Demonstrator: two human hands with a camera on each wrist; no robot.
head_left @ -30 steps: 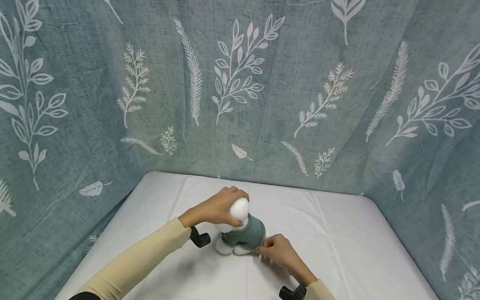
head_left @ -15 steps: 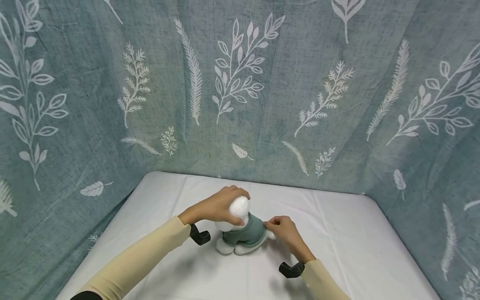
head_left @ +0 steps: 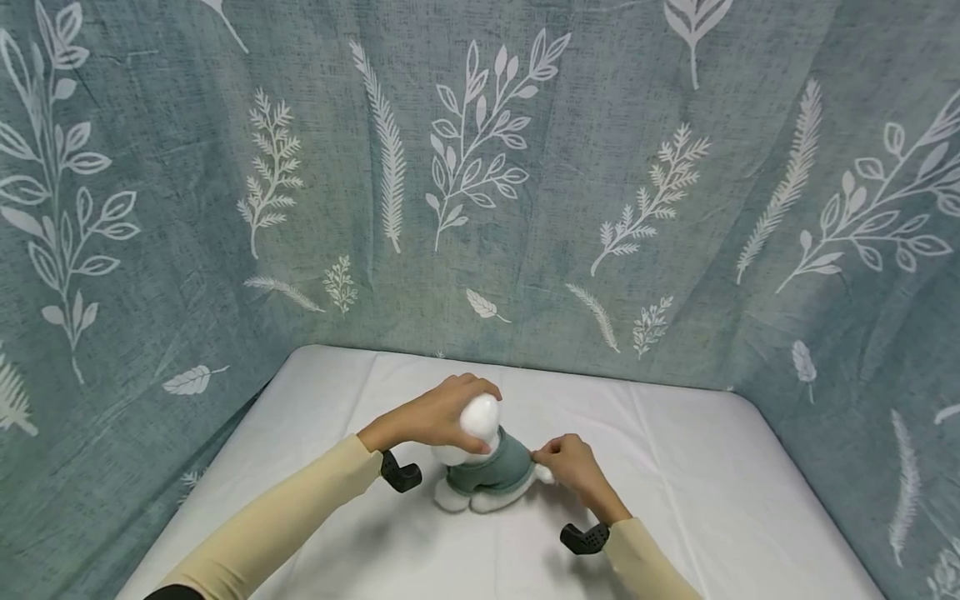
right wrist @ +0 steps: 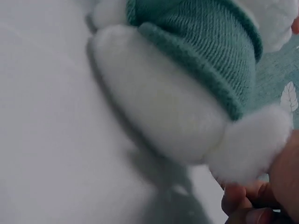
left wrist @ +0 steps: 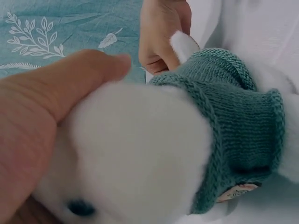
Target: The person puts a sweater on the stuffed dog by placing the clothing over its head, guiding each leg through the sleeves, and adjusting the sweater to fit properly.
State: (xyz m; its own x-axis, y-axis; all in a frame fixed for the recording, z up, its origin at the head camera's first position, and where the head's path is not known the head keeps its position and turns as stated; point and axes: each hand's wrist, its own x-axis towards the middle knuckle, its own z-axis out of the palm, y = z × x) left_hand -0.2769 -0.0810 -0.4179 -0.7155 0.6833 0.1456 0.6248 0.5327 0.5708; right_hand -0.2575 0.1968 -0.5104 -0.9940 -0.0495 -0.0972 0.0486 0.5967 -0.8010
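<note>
A white plush dog (head_left: 495, 500) in a green knitted sweater (head_left: 491, 467) is on the white table, its white rump, hind leg and tail (right wrist: 252, 144) bare of the knit. My left hand (head_left: 442, 412) grips the dog's head (left wrist: 140, 149) from above, thumb and fingers spread round it; a dark eye (left wrist: 81, 208) shows below the thumb. Beside the tail, my right hand (head_left: 573, 467) has its fingers curled, thumb and fingertips pinching at the sweater's rear hem. A small patterned patch (left wrist: 238, 191) sits on the sweater's edge.
The white-covered table (head_left: 675, 500) spreads around the dog. A blue-green curtain with white leaf prints (head_left: 480, 208) stands behind it and along both sides. A black wrist device (head_left: 401, 475) is on my left wrist, another (head_left: 585, 540) on my right.
My right hand has moved up and slightly right from the low rear edge of the sweater to its upper rear. The hind leg and tail now show. My left hand stays on the head.
</note>
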